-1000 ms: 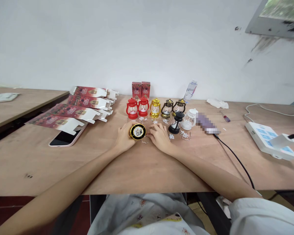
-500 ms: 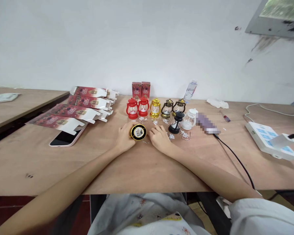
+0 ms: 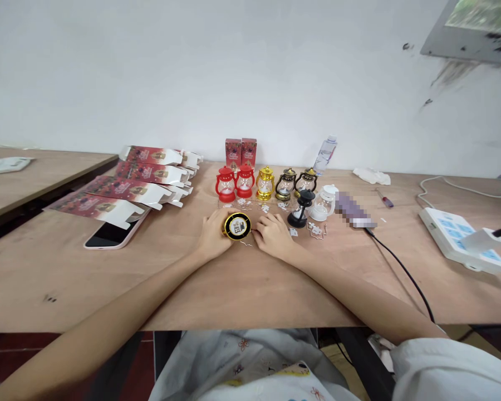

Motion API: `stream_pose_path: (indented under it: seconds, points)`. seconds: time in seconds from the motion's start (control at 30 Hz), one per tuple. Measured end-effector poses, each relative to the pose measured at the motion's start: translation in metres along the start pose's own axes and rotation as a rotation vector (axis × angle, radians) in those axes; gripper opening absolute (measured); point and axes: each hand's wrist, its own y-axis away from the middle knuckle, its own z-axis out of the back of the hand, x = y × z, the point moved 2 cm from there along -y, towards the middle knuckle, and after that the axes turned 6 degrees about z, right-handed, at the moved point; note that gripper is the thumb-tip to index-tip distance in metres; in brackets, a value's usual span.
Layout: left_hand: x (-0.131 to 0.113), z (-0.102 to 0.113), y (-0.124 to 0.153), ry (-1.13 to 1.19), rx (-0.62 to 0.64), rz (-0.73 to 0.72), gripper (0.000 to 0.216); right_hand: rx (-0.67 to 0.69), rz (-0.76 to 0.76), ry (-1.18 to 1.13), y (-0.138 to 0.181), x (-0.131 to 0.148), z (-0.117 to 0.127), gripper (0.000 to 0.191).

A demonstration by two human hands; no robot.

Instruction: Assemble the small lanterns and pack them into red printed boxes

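Note:
My left hand (image 3: 214, 234) is closed round a small gold lantern (image 3: 237, 226), whose round black-rimmed underside faces me. Close to the lantern's right side, my right hand (image 3: 271, 235) has its fingers bent together in a pinch; what they hold is too small to make out. A thin bent wire (image 3: 246, 243) lies on the table below the lantern. Behind my hands stand two red lanterns (image 3: 226, 185), another gold lantern (image 3: 265, 185) and two bronze-coloured lanterns (image 3: 285, 186). A black lantern (image 3: 302, 209) and a white lantern (image 3: 324, 204) are to the right.
Flattened red boxes (image 3: 125, 192) overlap a phone (image 3: 112, 234) on the left. Two upright red boxes (image 3: 241, 155) and a bottle (image 3: 325, 155) stand by the wall. Wire pieces (image 3: 317, 230), a screwdriver (image 3: 386, 201), a purple device (image 3: 354, 211) with its cable and a power strip (image 3: 463, 239) lie rightward.
The gold lantern in my left hand has shifted very slightly right, its underside still facing me. My right fingers have moved a little beside it.

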Motion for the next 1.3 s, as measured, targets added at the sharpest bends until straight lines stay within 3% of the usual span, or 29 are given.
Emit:
stream_pose_path:
  seconds: [0.43, 1.3]
  points:
    - [-0.0025, 0.0012, 0.0024, -0.001, 0.023, -0.034, 0.040, 0.001, 0.072, -0.095, 0.0010, -0.0054, 0.0023, 0.019]
    - [-0.0004, -0.0022, 0.0015, -0.069, 0.053, -0.087, 0.043, 0.030, 0.136, 0.141, 0.0012, -0.0019, -0.0021, 0.021]
